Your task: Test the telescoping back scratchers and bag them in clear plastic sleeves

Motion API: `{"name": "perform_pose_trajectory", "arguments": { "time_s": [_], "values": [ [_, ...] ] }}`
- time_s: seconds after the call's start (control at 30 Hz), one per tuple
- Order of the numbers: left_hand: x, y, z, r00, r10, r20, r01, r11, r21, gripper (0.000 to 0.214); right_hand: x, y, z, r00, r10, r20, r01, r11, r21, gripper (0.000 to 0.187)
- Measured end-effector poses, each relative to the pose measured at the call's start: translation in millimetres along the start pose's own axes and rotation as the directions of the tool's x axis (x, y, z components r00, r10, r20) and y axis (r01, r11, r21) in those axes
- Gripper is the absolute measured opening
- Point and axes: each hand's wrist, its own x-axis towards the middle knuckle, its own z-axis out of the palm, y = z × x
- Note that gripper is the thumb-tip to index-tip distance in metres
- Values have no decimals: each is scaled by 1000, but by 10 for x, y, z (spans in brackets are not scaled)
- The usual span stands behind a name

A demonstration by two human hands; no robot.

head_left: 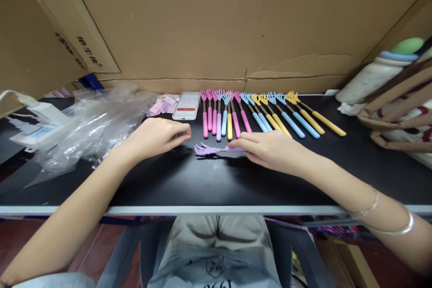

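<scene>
My right hand (pixel 266 149) is closed around the handle of a purple back scratcher (pixel 207 149), whose claw points left just above the black table (pixel 202 184). To the left of that claw, my left hand (pixel 165 134) hovers with its fingers curled together, and nothing shows in them. Behind both hands lies a row of back scratchers: pink ones (pixel 205 123), a purple one (pixel 219 126), blue ones (pixel 293 123) and yellow ones (pixel 329 123). Their claws face the back wall. My right fingers hide part of the held handle.
Clear plastic bags (pixel 101 121) are heaped at the left, beside a white power strip (pixel 43 128). A phone (pixel 185 106) and colourful cards (pixel 163 105) lie near the cardboard wall (pixel 189 22). A bottle (pixel 378 76) and a brown bag (pixel 391 121) stand at the right.
</scene>
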Motion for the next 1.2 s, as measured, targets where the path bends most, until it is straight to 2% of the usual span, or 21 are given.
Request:
{"name": "perform_pose_trajectory", "arguments": {
  "time_s": [0.13,0.37,0.57,0.8,1.0,1.1,1.2],
  "values": [
    [3,25,-6,1000,-2,-27,3,1000,27,19,41,-56,79,999,-42,30,42,999,-4,28],
    [2,104,-16,985,53,-163,-44,997,62,18,18,-77,185,996,-88,19,86,994,73,25],
    [56,186,12,961,135,-242,-122,990,67,16,27,-79,233,990,-142,5,142,989,38,25],
    [226,250,23,938,263,-227,-251,965,81,16,80,-111,242,984,-174,-24,175,984,43,22],
    [367,375,-73,926,330,-184,-315,943,106,15,97,-35,63,998,-61,-25,65,965,253,22],
    [431,466,-67,909,362,-206,-342,931,127,18,102,109,-52,996,61,-65,-33,928,371,23],
    [483,546,-11,896,382,-228,-362,924,126,20,96,238,-102,968,207,-139,-129,894,429,26]
  ]
}}
